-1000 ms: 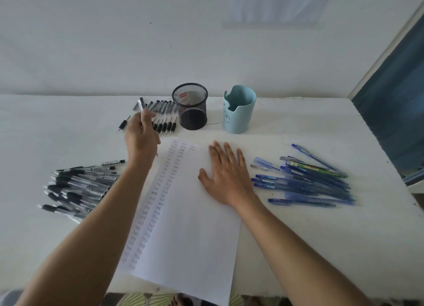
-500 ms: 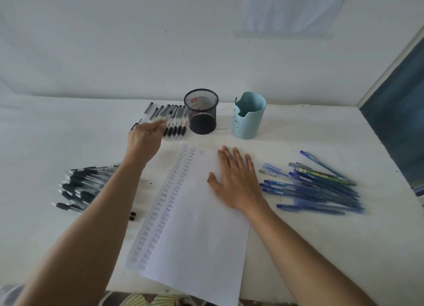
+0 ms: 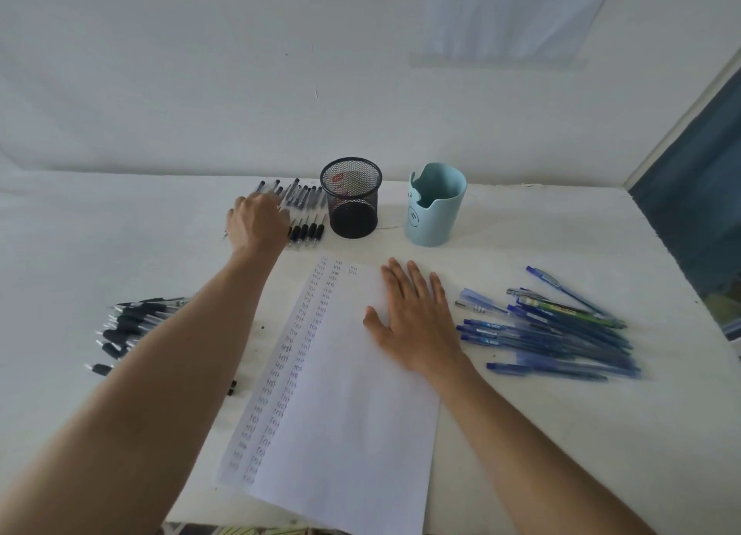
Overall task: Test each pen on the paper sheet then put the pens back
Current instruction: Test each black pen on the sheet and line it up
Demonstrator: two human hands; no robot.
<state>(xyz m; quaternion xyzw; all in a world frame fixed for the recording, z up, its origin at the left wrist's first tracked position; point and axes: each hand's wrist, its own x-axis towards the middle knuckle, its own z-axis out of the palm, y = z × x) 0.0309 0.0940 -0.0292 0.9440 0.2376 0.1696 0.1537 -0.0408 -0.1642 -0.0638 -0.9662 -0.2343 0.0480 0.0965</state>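
A white paper sheet (image 3: 345, 414) with columns of small blue test marks lies in front of me. My right hand (image 3: 413, 318) presses flat on its upper right part, fingers straight. My left hand (image 3: 256, 221) reaches over a row of black pens (image 3: 306, 213) lying left of the black mesh cup (image 3: 353, 197). Its fingertips are down among those pens and hidden behind the back of the hand, so a grip cannot be made out. A pile of black pens (image 3: 128, 326) lies at the left, partly behind my left forearm. Several blue pens (image 3: 553, 334) lie at the right.
A light blue cup (image 3: 435, 205) stands right of the mesh cup; neither shows a pen in it. A small black cap (image 3: 231, 387) lies by the paper's left edge. The white wall rises just behind the cups. The table's front edge runs below the paper.
My left hand, which held a black pen upright a second ago, has lowered it and moved right onto the back row of pens. My right hand stayed flat on the paper.
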